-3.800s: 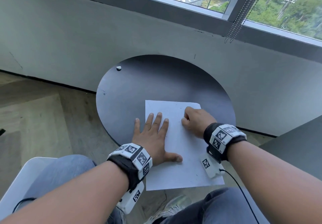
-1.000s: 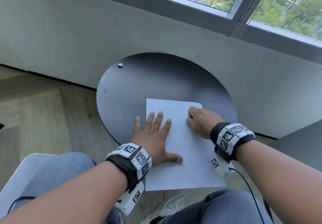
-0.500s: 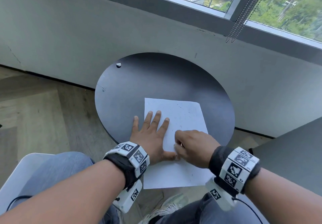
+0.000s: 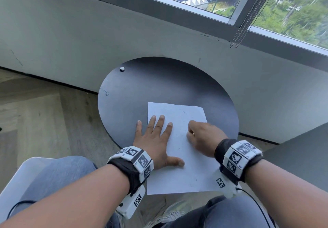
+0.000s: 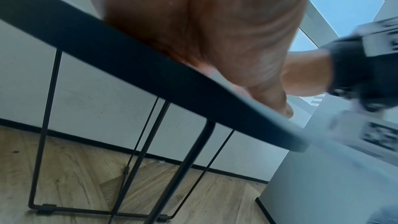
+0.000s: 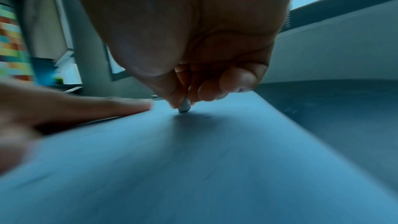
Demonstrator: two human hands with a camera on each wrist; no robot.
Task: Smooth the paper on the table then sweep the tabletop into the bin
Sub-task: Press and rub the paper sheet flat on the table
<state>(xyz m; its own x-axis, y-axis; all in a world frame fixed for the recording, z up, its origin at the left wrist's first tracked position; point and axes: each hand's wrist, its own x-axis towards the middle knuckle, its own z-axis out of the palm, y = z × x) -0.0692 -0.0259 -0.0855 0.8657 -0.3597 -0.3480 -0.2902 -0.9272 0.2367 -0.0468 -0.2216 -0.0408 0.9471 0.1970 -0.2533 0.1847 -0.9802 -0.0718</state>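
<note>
A white sheet of paper [image 4: 179, 180] lies on the round black table [image 4: 159, 86], its near end hanging over the table's front edge. My left hand [image 4: 156, 126] lies flat on the sheet's left side, fingers straight and spread, thumb out to the right. My right hand [image 4: 190, 132] is curled over the middle right of the sheet. In the right wrist view its thumb and fingers pinch a small grey piece [image 6: 184, 108] whose tip touches the paper [image 6: 215, 159]. What the piece is I cannot tell. No bin is in view.
A small white crumb [image 4: 121, 69] sits at the table's far left edge. The grey wall and window run close behind the table. A grey surface [image 4: 301, 156] stands to the right, and a white chair seat [image 4: 14, 183] at the lower left. Thin black legs [image 5: 43, 125] hold up the table.
My right hand went from the sheet's far right corner down to beside my left thumb, then back up to the middle right. The left hand stayed flat in place.
</note>
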